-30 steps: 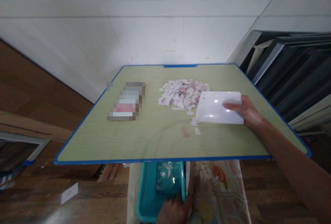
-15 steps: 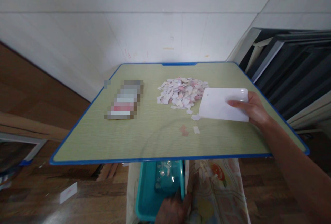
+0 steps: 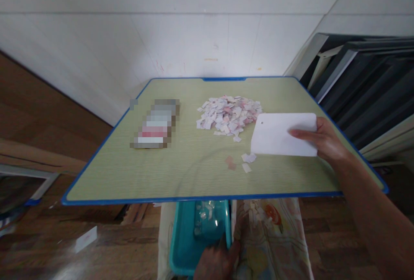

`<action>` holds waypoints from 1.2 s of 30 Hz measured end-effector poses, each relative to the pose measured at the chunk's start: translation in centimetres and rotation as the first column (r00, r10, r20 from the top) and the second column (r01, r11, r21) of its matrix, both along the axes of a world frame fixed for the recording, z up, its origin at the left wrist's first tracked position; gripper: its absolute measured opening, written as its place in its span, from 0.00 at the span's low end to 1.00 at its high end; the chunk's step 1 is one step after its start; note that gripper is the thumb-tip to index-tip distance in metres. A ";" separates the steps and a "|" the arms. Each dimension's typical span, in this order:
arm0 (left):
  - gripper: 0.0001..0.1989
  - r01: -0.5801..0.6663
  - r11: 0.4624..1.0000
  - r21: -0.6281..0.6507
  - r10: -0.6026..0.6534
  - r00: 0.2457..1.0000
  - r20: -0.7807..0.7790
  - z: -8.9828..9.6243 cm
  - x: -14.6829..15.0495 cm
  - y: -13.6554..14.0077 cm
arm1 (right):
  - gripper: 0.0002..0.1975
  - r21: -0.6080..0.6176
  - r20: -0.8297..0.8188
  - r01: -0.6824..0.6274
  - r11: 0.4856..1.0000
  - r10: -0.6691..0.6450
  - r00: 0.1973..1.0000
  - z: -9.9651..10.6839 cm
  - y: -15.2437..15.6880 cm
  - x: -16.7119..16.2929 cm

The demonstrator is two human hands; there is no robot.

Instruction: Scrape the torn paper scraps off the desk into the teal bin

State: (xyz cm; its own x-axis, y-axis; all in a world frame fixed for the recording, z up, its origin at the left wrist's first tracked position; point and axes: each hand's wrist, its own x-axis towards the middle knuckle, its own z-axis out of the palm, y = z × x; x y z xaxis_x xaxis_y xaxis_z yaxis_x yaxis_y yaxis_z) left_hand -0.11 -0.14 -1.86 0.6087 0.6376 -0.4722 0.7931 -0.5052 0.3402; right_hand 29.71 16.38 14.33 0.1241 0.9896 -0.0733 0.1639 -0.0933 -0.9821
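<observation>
- The paper pile is lying on the desk, left of the right hand; the white card is spanning between them, its long axis running left-right, its left end being just beside the pile;
- the right hand, the nearer one, is pinching the card's right end in its fingers;
- the left hand is reaching to the teal basin, lower; its grip I cannot tell;
- the flat thing at left is appearing blurred; no writing is showing readably.
</observation>
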 end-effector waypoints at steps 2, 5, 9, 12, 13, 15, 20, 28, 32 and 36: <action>0.29 -0.004 1.000 -0.005 0.004 1.000 -0.005 0.0 0.0 -0.1 | 0.10 0.004 -0.009 -0.009 1.000 0.009 1.000 0.1 -0.3 -0.1; 0.28 -0.020 1.000 -0.012 0.020 1.000 0.005 0.0 0.0 -0.1 | 0.07 -0.027 0.042 -0.055 0.998 0.056 0.998 0.2 -0.5 -0.1; 0.27 -0.027 1.000 -0.014 0.028 1.000 0.004 0.1 0.1 0.1 | 0.06 -0.017 0.061 -0.056 0.998 0.057 0.997 0.3 -0.5 -0.1; 0.22 -0.014 1.000 -0.022 0.014 1.000 -0.015 0.2 0.1 0.2 | 0.08 0.000 0.055 -0.040 0.999 0.040 0.998 0.3 -0.6 -0.1; 0.22 -0.012 1.000 -0.026 0.012 1.000 -0.021 0.2 0.0 0.2 | 0.08 -0.009 0.061 -0.049 0.999 0.049 0.997 0.4 -0.6 -0.1; 0.24 -0.020 0.999 -0.039 0.020 1.000 -0.014 0.2 0.0 0.2 | 0.06 -0.037 0.078 -0.082 0.996 0.085 0.993 0.5 -0.7 -0.1; 0.29 -0.065 0.998 -0.025 0.066 0.997 0.047 0.0 -0.1 -0.1 | 0.07 -0.018 0.064 -0.096 0.995 0.097 0.993 0.8 -0.8 -0.1; 0.35 -0.057 0.997 -0.061 0.058 0.998 0.022 0.1 0.1 0.0 | 0.07 -0.046 0.059 -0.121 0.992 0.124 0.991 0.7 -1.0 0.1; 0.29 -0.058 0.998 -0.029 0.059 0.998 0.037 0.0 0.0 -0.1 | 0.06 -0.028 0.071 -0.113 0.993 0.115 0.991 0.9 -1.0 -0.1; 0.31 -0.059 0.998 -0.013 0.059 0.996 0.071 -0.3 -0.2 -0.3 | 0.06 -0.065 0.087 -0.184 0.981 0.189 0.978 1.1 -0.8 -0.3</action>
